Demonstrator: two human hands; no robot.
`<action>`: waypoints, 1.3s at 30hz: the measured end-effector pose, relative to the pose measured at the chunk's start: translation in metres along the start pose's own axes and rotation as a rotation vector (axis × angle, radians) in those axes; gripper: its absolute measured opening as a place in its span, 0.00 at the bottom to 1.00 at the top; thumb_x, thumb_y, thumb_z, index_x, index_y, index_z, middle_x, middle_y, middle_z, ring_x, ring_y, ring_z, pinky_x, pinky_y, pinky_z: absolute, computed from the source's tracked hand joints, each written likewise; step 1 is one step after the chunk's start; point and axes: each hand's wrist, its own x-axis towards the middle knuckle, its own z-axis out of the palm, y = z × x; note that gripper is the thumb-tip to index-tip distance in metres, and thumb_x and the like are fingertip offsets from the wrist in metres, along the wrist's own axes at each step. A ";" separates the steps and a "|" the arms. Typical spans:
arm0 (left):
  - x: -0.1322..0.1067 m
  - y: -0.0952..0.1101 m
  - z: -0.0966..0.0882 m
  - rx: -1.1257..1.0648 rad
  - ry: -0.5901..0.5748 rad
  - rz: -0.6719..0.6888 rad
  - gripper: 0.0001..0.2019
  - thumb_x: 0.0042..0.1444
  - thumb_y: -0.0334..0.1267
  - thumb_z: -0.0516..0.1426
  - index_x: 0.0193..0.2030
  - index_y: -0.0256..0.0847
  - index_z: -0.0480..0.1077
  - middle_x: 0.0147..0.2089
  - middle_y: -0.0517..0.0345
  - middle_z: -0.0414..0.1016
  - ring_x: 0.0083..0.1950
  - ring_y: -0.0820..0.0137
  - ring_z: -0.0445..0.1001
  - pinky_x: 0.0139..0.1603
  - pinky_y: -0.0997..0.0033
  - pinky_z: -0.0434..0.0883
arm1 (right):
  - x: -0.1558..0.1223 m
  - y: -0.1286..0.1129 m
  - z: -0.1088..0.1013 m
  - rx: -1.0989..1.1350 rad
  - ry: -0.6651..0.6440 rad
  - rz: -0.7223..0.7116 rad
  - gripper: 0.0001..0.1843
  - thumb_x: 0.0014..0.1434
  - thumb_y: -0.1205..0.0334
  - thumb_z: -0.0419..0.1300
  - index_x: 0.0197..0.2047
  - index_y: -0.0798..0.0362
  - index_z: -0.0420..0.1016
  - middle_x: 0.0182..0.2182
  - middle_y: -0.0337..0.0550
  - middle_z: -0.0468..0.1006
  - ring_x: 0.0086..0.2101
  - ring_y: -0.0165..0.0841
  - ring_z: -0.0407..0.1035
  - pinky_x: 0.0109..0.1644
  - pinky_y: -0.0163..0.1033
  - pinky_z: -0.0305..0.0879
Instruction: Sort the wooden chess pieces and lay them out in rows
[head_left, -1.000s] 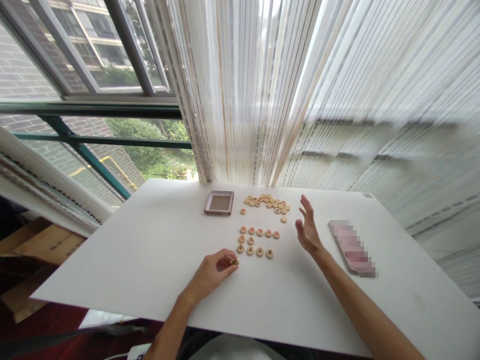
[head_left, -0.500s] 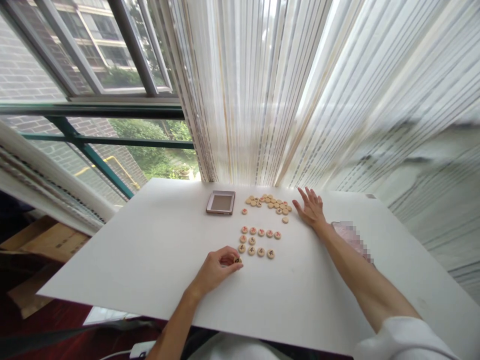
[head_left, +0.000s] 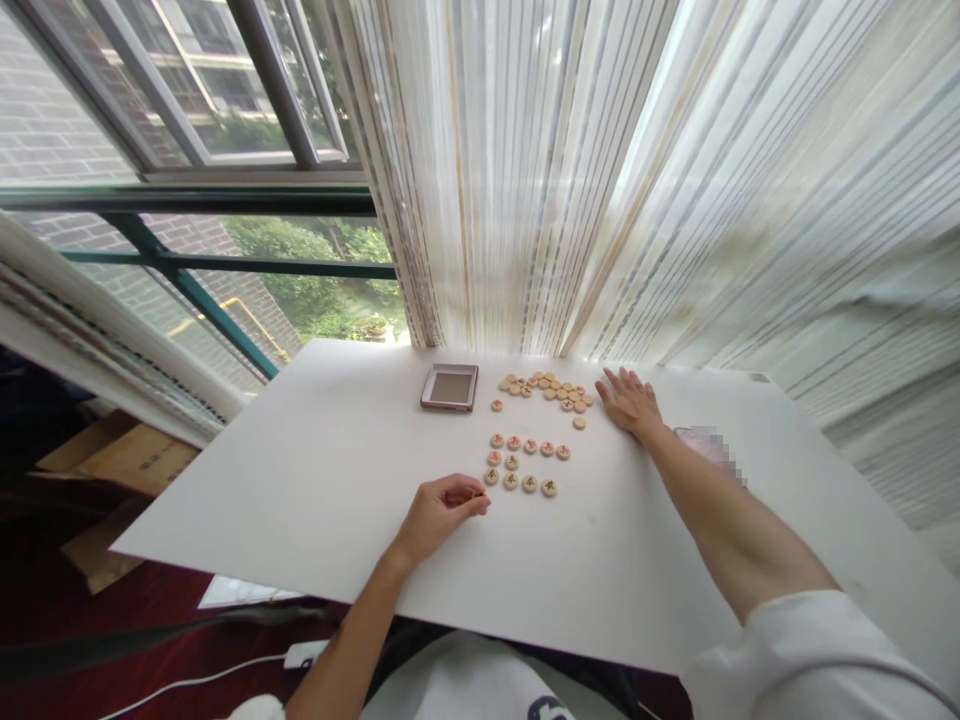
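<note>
My left hand [head_left: 442, 510] is pinched on a xiangqi piece [head_left: 478, 494], mostly covered by the fingers, just below the near row. That row holds several pieces with black characters [head_left: 530, 484]. Behind it lie one red-marked piece [head_left: 494, 458] and one black-marked piece [head_left: 512, 462], side by side. Farther back runs a row of red-marked pieces [head_left: 530, 446]. A loose cluster of round wooden pieces [head_left: 551, 388], many blank side up, lies near the far edge. My right hand [head_left: 630, 402] rests with fingers spread beside the cluster's right end, holding nothing.
An open shallow box [head_left: 452, 366] stands on the white table [head_left: 300, 470], left of the cluster. A pinkish flat object [head_left: 709, 452], partly blurred out, lies by my right forearm. String curtains [head_left: 510, 200] hang along the far edge. Cardboard boxes [head_left: 142, 460] sit at the left.
The view has shifted slightly, moving the table up in the picture. The left fingers have turned and now cover more of the piece. My right hand has lowered, its fingers flatter.
</note>
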 end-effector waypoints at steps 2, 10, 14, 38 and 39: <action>0.000 -0.003 -0.001 -0.045 0.019 -0.013 0.17 0.49 0.47 0.69 0.40 0.36 0.79 0.35 0.52 0.83 0.36 0.65 0.82 0.43 0.66 0.80 | 0.000 0.000 -0.001 -0.001 -0.023 0.004 0.40 0.68 0.34 0.32 0.73 0.46 0.53 0.74 0.52 0.47 0.71 0.49 0.42 0.71 0.63 0.37; -0.001 0.000 0.004 -0.062 0.014 -0.034 0.17 0.52 0.47 0.68 0.42 0.34 0.80 0.37 0.50 0.84 0.37 0.64 0.83 0.45 0.65 0.81 | -0.002 -0.002 -0.003 -0.005 -0.074 0.026 0.39 0.68 0.35 0.32 0.74 0.45 0.50 0.75 0.50 0.44 0.72 0.48 0.39 0.72 0.62 0.36; 0.000 0.001 0.009 -0.079 0.006 -0.042 0.18 0.52 0.46 0.68 0.44 0.34 0.80 0.41 0.49 0.84 0.39 0.63 0.84 0.47 0.63 0.81 | -0.003 -0.003 -0.003 -0.005 -0.082 0.041 0.40 0.68 0.34 0.31 0.75 0.44 0.48 0.75 0.50 0.43 0.72 0.48 0.38 0.72 0.62 0.35; -0.004 0.004 0.006 0.005 -0.107 -0.091 0.23 0.57 0.45 0.65 0.57 0.39 0.75 0.54 0.50 0.81 0.52 0.64 0.81 0.60 0.61 0.75 | -0.010 -0.007 -0.005 -0.002 -0.074 0.054 0.41 0.67 0.33 0.29 0.75 0.45 0.48 0.75 0.49 0.43 0.72 0.47 0.38 0.73 0.61 0.35; -0.004 0.003 0.004 0.017 -0.107 -0.084 0.22 0.56 0.44 0.65 0.57 0.39 0.75 0.53 0.51 0.81 0.52 0.64 0.81 0.60 0.62 0.75 | -0.010 -0.007 -0.005 0.000 -0.074 0.055 0.41 0.67 0.33 0.29 0.75 0.45 0.48 0.75 0.49 0.43 0.72 0.47 0.38 0.73 0.61 0.35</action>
